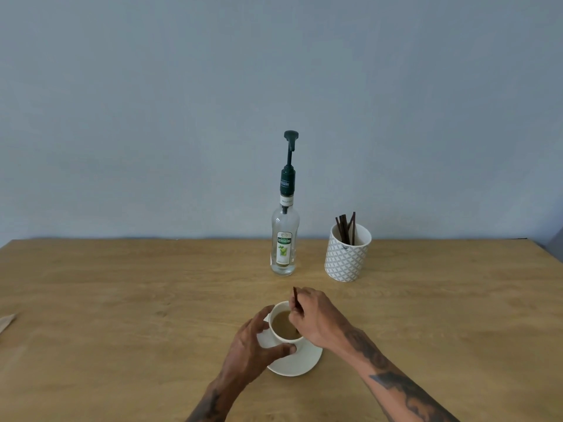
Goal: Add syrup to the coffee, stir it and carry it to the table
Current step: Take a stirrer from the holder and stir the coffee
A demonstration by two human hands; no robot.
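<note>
- Our coffee cup [285, 325] sits on its white saucer [300, 362] near the front of the wooden worktop [122, 300], nearly full of milky coffee.
- Our left hand [254, 345] curls round the cup's near wall, thumb at its base; our right hand [313, 315] pinches a dark stir stick [296, 300] dipped into the drink.
- The Teisseire syrup pump bottle [284, 239] stands upright behind, with a patterned cup of spare sticks [347, 254] beside it, well apart from us.
- We judge the china rigid, smooth and breakable, and the liquid likely to slop. For carrying, hold the saucer rim level with both hands, or steady the cup.
</note>
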